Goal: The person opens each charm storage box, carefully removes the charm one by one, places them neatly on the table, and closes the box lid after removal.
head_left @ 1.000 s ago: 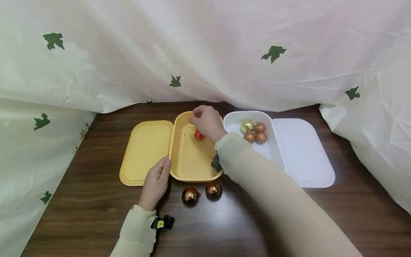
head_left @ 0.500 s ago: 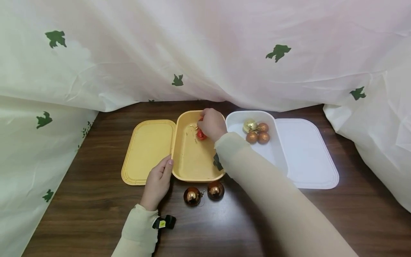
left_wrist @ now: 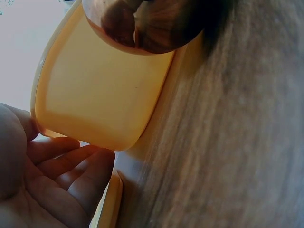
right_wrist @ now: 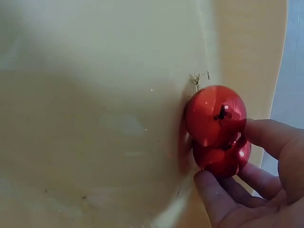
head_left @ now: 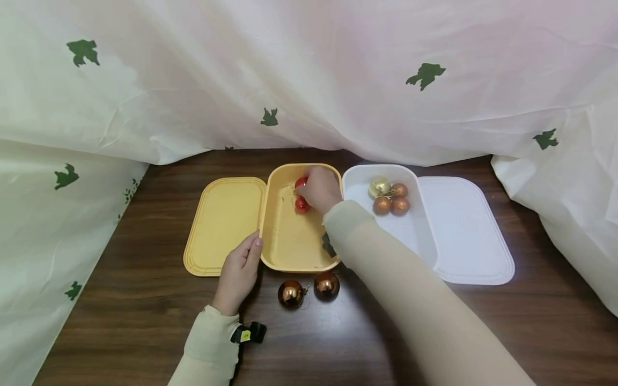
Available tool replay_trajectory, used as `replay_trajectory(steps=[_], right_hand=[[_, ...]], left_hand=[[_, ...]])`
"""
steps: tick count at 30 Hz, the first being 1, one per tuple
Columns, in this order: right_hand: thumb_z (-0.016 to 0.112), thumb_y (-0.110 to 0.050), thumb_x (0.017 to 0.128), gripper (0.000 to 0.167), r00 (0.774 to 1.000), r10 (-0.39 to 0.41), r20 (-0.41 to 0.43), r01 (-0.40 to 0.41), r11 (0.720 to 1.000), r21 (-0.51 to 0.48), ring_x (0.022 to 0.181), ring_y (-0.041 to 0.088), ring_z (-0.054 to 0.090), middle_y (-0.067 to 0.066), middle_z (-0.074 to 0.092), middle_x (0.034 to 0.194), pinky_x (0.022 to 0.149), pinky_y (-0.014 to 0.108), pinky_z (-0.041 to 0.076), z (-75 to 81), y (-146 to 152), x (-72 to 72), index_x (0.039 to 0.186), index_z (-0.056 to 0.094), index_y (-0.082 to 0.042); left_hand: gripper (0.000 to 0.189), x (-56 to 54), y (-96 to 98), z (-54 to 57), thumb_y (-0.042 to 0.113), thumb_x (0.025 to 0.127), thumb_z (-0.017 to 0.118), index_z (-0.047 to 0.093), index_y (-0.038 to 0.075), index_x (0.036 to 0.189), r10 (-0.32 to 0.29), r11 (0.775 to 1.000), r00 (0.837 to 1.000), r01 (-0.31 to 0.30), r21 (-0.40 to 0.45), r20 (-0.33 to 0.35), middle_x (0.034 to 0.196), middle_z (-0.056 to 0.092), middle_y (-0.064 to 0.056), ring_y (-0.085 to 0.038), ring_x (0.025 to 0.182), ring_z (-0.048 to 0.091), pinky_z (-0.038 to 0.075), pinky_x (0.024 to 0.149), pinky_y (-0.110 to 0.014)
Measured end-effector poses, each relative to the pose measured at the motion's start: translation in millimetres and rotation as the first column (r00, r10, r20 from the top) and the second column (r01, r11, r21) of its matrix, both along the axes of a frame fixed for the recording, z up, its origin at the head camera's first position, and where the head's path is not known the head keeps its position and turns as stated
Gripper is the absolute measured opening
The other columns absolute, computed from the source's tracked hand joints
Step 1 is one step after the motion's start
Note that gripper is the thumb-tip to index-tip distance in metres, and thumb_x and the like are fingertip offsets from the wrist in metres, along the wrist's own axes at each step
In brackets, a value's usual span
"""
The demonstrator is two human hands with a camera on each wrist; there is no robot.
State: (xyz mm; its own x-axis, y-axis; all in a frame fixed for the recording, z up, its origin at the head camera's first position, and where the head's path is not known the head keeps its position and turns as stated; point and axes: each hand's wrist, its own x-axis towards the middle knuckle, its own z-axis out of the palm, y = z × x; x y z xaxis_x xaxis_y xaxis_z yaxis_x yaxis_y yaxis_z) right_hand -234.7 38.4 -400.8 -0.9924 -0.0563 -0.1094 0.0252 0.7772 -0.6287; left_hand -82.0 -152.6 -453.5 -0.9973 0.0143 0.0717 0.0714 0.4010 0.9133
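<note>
My left hand grips the left rim of the yellow plastic container, thumb at the rim and fingers against the outer wall in the left wrist view. My right hand reaches into its far end and holds a shiny red Christmas ball in its fingers. Another red Christmas ball lies right beside it, nearer to me; in the right wrist view this ball overlaps the held one. Thin gold hanging threads show beside them. Part of the held ball is hidden by the hand.
Two brown Christmas balls lie on the wooden table before the yellow container. A white container on the right holds a gold ball and several copper ones. A yellow lid and white lid flank them; a curtain hangs behind.
My right hand has come down into the yellow container, and a second red ball now shows under its fingers beside the first. My left hand keeps its grip; the head view has shifted slightly.
</note>
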Motion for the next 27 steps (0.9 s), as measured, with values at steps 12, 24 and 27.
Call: replay_trajectory(steps=[12, 24, 27], right_hand=[[0.072, -0.021, 0.09, 0.016, 1.0, 0.023, 0.012, -0.023, 1.0, -0.004, 0.072, 0.017, 0.063, 0.003, 0.066, 0.074, 0.071, 0.028, 0.05, 7.8, -0.5, 3.7, 0.102, 0.072, -0.011], [0.075, -0.033, 0.09, 0.043, 0.998, 0.053, -0.02, -0.053, 0.998, 0.018, 0.091, 0.023, 0.061, 0.006, 0.068, 0.105, 0.084, 0.032, 0.052, 22.7, -1.9, 7.8, 0.124, 0.067, -0.009], [0.075, -0.034, 0.09, 0.046, 0.998, 0.064, -0.019, -0.063, 0.998, 0.012, 0.094, 0.022, 0.06, 0.006, 0.067, 0.11, 0.087, 0.033, 0.052, 27.4, -2.6, 11.1, 0.128, 0.066, -0.009]], left_hand=[[0.042, 0.7, 0.4, -1.6, 0.027, 0.109, 0.045, 0.057, 0.0, 0.14, -0.001, 1.0, 1.0, 0.0, -0.027, -0.019, 0.134, 0.063, -0.017, -0.029, 0.129, 0.055, 0.044, 0.108, -0.047], [0.042, 0.7, 0.3, 0.5, 0.027, 0.109, 0.044, 0.057, 0.0, 0.14, -0.012, 1.0, 1.0, 0.012, -0.026, -0.029, 0.133, 0.063, -0.018, -0.03, 0.129, 0.056, 0.044, 0.107, -0.048], [0.042, 1.1, 1.2, 1.9, 0.026, 0.109, 0.044, 0.057, 0.0, 0.14, -0.014, 1.0, 1.0, 0.014, -0.022, -0.023, 0.133, 0.063, -0.018, -0.03, 0.129, 0.055, 0.044, 0.108, -0.048]])
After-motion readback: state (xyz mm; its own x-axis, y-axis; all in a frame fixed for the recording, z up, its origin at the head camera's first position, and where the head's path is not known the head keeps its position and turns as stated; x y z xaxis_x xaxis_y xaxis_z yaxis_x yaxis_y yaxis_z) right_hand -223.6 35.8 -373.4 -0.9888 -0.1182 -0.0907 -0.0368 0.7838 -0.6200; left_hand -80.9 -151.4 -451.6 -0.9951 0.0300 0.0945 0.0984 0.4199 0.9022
